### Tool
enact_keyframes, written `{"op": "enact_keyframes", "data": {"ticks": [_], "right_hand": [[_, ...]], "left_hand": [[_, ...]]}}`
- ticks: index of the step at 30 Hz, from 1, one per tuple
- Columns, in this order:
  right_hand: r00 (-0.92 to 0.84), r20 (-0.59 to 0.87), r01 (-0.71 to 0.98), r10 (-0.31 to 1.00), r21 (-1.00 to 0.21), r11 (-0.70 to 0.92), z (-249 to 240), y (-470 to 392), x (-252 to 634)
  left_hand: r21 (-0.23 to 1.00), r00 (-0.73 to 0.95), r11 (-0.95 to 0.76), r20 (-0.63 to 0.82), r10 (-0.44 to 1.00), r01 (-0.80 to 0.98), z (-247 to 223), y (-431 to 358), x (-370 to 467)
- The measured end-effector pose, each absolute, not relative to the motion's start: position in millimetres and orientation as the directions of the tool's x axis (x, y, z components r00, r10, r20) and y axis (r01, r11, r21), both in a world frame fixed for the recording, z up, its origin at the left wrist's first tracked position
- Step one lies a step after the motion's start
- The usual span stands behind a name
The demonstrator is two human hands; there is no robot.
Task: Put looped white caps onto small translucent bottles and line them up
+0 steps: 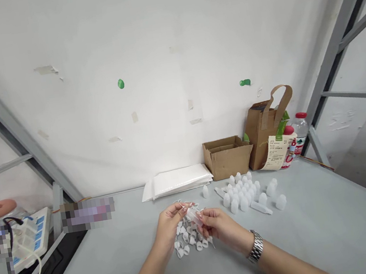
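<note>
Both my hands meet above a pile of small white caps (192, 236) on the grey table. A small translucent white bottle (194, 216) is between them. My right hand (213, 222) has its fingers closed round the bottle's lower end. At its upper end, my left hand (170, 222) pinches something small, perhaps a cap, mostly hidden by the fingertips. Several translucent bottles (242, 192) stand grouped to the right, with a few lying on their sides. One bottle (205, 191) stands alone behind my hands.
White padded envelopes (179, 180) lie by the wall, beside an open cardboard box (228, 160). A brown paper bag (259, 134) and a red-capped bottle (300, 130) stand at the back right. A power strip (38, 234) and cables are at the left.
</note>
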State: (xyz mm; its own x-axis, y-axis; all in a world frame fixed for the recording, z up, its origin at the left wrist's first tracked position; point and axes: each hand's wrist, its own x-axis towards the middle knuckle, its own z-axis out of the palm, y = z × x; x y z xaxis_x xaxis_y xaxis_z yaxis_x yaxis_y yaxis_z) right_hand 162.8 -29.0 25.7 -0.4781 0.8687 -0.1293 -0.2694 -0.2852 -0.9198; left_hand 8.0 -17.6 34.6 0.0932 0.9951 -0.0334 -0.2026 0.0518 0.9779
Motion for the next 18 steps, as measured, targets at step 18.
{"op": "enact_keyframes", "data": {"ticks": [18], "right_hand": [[-0.257,0.022,-0.151,0.966,-0.988,-0.018,31,-29,161]], "left_hand": [[0.822,0.030,0.135,-0.142,0.989,-0.553,39,-18,6]]}}
